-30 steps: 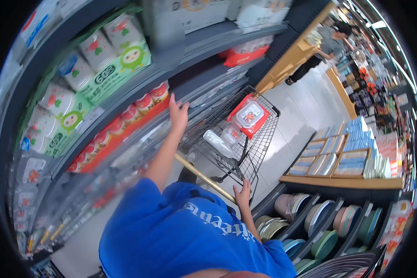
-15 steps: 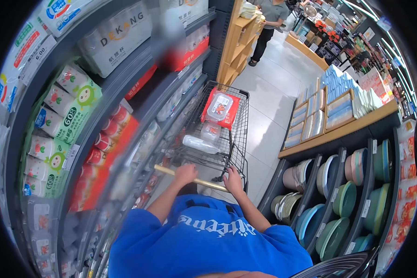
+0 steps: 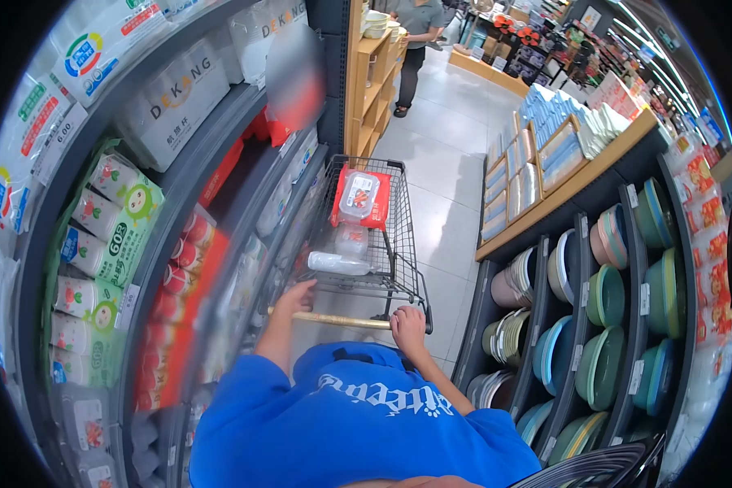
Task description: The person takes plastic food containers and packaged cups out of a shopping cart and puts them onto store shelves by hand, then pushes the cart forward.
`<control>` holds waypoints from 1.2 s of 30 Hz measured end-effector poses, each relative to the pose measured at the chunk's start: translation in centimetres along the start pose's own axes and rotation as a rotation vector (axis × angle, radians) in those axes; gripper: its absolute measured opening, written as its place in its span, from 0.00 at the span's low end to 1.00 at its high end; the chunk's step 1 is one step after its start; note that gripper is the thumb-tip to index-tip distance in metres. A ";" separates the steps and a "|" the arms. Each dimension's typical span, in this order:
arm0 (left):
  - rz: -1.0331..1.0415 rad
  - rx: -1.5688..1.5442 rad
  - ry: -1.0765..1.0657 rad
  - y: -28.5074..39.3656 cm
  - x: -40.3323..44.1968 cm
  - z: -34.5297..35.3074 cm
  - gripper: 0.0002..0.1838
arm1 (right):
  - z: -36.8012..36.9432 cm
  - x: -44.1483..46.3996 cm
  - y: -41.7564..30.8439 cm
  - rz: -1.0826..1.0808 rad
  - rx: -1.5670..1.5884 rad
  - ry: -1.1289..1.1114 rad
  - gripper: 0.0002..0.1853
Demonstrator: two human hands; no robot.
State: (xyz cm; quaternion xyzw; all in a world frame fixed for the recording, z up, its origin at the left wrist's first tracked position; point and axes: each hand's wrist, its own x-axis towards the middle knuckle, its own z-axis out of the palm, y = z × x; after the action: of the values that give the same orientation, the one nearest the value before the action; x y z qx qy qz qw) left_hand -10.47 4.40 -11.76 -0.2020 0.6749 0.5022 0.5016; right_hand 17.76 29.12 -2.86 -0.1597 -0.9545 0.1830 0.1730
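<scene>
A black wire shopping cart (image 3: pixel 398 244) with a light yellow handle bar (image 3: pixel 342 320) is in front of me. My left hand (image 3: pixel 294 299) grips the left end of the bar, close to the shelves. Around the right end of the bar, the fingers of my right hand (image 3: pixel 409 323) are wrapped. In the cart lies a red-wrapped pack (image 3: pixel 376 213) with a clear plastic food container (image 3: pixel 360 197) on its front. Nearer to me are another clear pack (image 3: pixel 350 241) and a white plastic-wrapped roll-shaped pack (image 3: pixel 339 263).
Shelves of packed paper cups (image 3: pixel 110 236) run close along the left. Stacked basins (image 3: pixel 606 297) fill a rack on the right, below a wooden-edged display (image 3: pixel 573 167). Ahead, a person (image 3: pixel 415 49) stands in the tiled aisle (image 3: pixel 439 171) beside a wooden shelf (image 3: pixel 372 89).
My left hand has shifted left along the bar to its end. My right hand has closed round the right end. The cart has turned and its bar lies more level in view.
</scene>
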 end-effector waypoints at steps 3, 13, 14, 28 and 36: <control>0.014 -0.350 0.119 -1.9 5.4 -2.9 0.22 | 0.1 0.0 -1.1 0.062 -0.085 0.070 0.07; 0.008 -0.785 0.041 -2.8 3.0 -6.3 0.30 | 1.8 0.2 -4.1 0.562 -0.347 -0.016 0.26; -0.040 -0.793 0.065 -2.8 3.1 -6.4 0.24 | 1.8 0.2 -5.0 0.622 -0.364 -0.007 0.27; -0.061 -0.818 0.065 -4.5 1.0 -10.3 0.27 | 2.6 -4.5 -11.9 0.948 -0.335 -0.338 0.28; -0.132 -0.918 0.101 -9.3 -2.5 -12.2 0.34 | 0.4 -7.3 -12.8 1.096 -0.241 -0.674 0.29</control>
State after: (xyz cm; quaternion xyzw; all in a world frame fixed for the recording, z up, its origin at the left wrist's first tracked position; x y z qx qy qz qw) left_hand -8.03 -10.80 -14.02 -0.4698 0.3919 0.7055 0.3578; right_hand 21.01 15.04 -0.04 -0.5752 -0.7507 0.1764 -0.2729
